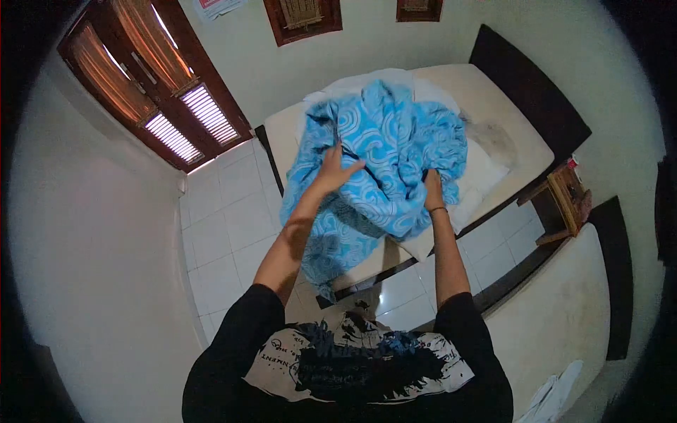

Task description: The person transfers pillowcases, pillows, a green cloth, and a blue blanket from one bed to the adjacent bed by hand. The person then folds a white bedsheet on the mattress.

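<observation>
A blue blanket (374,144) with white swirls lies bunched up over the middle of the bed, and part of it hangs over the near edge. My left hand (337,173) is on the blanket's left part, thumb stretched out and apart from the fingers. Over on the right side, my right hand (434,189) has its fingers curled into the bunched cloth and grips it; the fingertips are hidden in the folds. Beneath the blanket is a cream mattress (522,134), with white cloth (479,173) showing at the right.
A dark headboard (529,81) stands at the bed's right end. Between the beds is a small wooden nightstand (564,201). A second mattress (557,310) lies at the lower right. Wooden double doors (155,84) with curtains are at the upper left, beyond the tiled floor (233,211).
</observation>
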Available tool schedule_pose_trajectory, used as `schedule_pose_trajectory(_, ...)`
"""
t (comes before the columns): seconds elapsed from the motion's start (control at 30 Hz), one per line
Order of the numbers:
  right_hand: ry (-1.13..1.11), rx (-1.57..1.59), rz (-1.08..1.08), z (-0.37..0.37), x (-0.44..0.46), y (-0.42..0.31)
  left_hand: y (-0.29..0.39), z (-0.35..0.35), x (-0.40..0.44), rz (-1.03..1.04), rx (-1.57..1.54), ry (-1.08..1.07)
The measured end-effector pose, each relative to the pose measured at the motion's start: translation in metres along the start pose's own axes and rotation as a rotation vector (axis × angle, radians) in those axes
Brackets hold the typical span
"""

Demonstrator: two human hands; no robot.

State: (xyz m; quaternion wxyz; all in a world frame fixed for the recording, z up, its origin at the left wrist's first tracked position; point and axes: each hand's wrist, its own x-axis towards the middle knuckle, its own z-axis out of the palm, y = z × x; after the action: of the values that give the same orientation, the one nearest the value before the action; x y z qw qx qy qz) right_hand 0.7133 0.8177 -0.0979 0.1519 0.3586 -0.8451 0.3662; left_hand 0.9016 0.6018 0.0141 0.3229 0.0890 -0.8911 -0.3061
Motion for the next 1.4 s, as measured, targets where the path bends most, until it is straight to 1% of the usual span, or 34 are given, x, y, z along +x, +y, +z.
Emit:
schedule_pose_trajectory(0.03, 0.01, -0.007, -0.009, 0.013, 0.009, 0.019, -0.022, 0.01, -0.002, -0.107, 0.021, -0.071)
schedule_pose_trajectory(0.07, 0.142, 0.012, -0.113, 0.034, 0.027, 0.046, -0.042, 0.021, 0.009, -0.222, 0.045, -0.138)
schedule_pose_trajectory(0.1, 0.006, 0.131, 0.027, 0.059, 0.047, 0.082, -0.061, 0.046, 0.026, -0.339, -0.085, -0.21)
schedule_pose_trajectory(0.13, -0.12, 0.233, 0.173, 0.067, 0.037, 0.1, -0.066, 0.055, 0.021, -0.442, -0.23, -0.289)
schedule_pose_trajectory(0.2, -0.133, 0.347, 0.331, 0.094, -0.007, 0.135, -0.094, 0.078, 0.014, -0.434, -0.008, -0.38)
schedule_pose_trajectory(0.23, -0.162, 0.426, 0.38, 0.098, -0.04, 0.144, -0.096, 0.077, 0.004, -0.427, -0.008, -0.398)
schedule_pose_trajectory(0.27, -0.183, 0.504, 0.427, 0.098, -0.069, 0.148, -0.097, 0.074, -0.003, -0.362, -0.12, -0.333)
schedule_pose_trajectory(0.3, -0.327, 0.536, 0.561, 0.075, -0.077, 0.128, -0.1, 0.064, 0.014, -0.307, -0.238, -0.271)
schedule_pose_trajectory(0.33, -0.338, 0.289, 0.576, 0.102, -0.124, 0.155, -0.083, 0.056, 0.024, -0.315, -0.396, -0.193)
schedule_pose_trajectory(0.37, -0.429, 0.204, 0.614, 0.116, -0.174, 0.178, -0.052, 0.042, 0.035, -0.322, -0.556, -0.118)
schedule_pose_trajectory(0.4, -0.512, 0.088, 0.72, 0.124, -0.216, 0.189, -0.016, 0.021, 0.047, -0.191, -0.422, -0.001)
schedule_pose_trajectory(0.43, -0.64, 0.149, 0.695, 0.161, -0.292, 0.244, 0.025, -0.004, 0.058, -0.057, -0.295, 0.115)
schedule_pose_trajectory(0.47, -0.631, 0.036, 0.87, 0.129, -0.31, 0.208, 0.075, -0.028, 0.063, 0.027, -0.351, 0.282)
schedule_pose_trajectory(0.5, -0.675, 0.03, 0.962, 0.111, -0.336, 0.195, 0.087, -0.053, 0.055, 0.173, -0.09, 0.495)
schedule_pose_trajectory(0.53, -0.717, 0.064, 1.019, 0.099, -0.358, 0.189, 0.082, -0.086, 0.05, 0.48, -0.129, 0.559)
schedule_pose_trajectory(0.57, -0.751, 0.09, 1.068, 0.09, -0.38, 0.183, 0.083, -0.11, 0.044, 0.593, -0.134, 0.616)
schedule_pose_trajectory(0.6, -0.763, 0.116, 1.099, 0.08, -0.392, 0.176, 0.091, -0.125, 0.04, 0.635, -0.106, 0.672)
schedule_pose_trajectory(0.63, -0.755, 0.141, 1.119, 0.074, -0.399, 0.17, 0.097, -0.138, 0.034, 0.631, -0.082, 0.693)
schedule_pose_trajectory(0.73, -0.629, 0.199, 1.139, 0.069, -0.405, 0.151, 0.101, -0.156, 0.021, 0.571, -0.065, 0.623)
schedule_pose_trajectory(0.8, -0.46, 0.238, 1.123, 0.069, -0.395, 0.132, 0.088, -0.164, 0.012, 0.542, -0.09, 0.553)
schedule_pose_trajectory(0.9, -0.1, 0.334, 1.052, 0.096, -0.391, 0.104, 0.084, -0.173, -0.003, 0.532, -0.144, 0.455)
schedule_pose_trajectory(0.93, -0.008, 0.334, 1.014, 0.103, -0.391, 0.093, 0.069, -0.178, -0.012, 0.529, -0.163, 0.425)
schedule_pose_trajectory(0.97, 0.021, 0.331, 1.039, 0.087, -0.38, 0.059, 0.074, -0.179, -0.017, 0.526, -0.183, 0.399)
schedule_pose_trajectory(1.0, 0.036, 0.22, 1.009, 0.055, -0.357, 0.013, 0.072, -0.186, -0.011, 0.517, -0.193, 0.371)
schedule_pose_trajectory(1.03, 0.06, 0.11, 0.971, 0.043, -0.356, -0.018, 0.06, -0.19, -0.016, 0.519, -0.211, 0.343)
schedule_pose_trajectory(1.07, 0.091, 0.105, 0.998, 0.043, -0.368, -0.035, 0.057, -0.191, -0.019, 0.523, -0.228, 0.319)
schedule_pose_trajectory(1.13, 0.104, 0.206, 1.185, 0.045, -0.393, -0.067, 0.063, -0.196, -0.02, 0.533, -0.266, 0.28)
schedule_pose_trajectory(1.17, 0.119, 0.142, 1.16, 0.049, -0.415, -0.08, 0.07, -0.196, -0.021, 0.543, -0.289, 0.257)
schedule_pose_trajectory(1.2, 0.15, 0.137, 1.193, 0.067, -0.456, -0.081, 0.061, -0.198, -0.023, 0.545, -0.301, 0.237)
schedule_pose_trajectory(1.27, 0.237, 0.356, 1.421, 0.095, -0.52, -0.088, 0.08, -0.198, -0.022, 0.563, -0.339, 0.194)
schedule_pose_trajectory(1.3, 0.23, 0.319, 1.403, 0.065, -0.524, -0.128, 0.071, -0.199, -0.022, 0.567, -0.351, 0.176)
schedule_pose_trajectory(1.33, 0.168, 0.15, 1.517, 0.06, -0.533, -0.149, 0.077, -0.197, -0.021, 0.586, -0.376, 0.156)
schedule_pose_trajectory(1.37, 0.371, 0.194, 1.583, 0.057, -0.55, -0.176, 0.097, -0.196, -0.024, 0.596, -0.394, 0.135)
schedule_pose_trajectory(1.4, 0.339, 0.134, 1.527, 0.064, -0.581, -0.19, 0.105, -0.195, -0.026, 0.604, -0.413, 0.113)
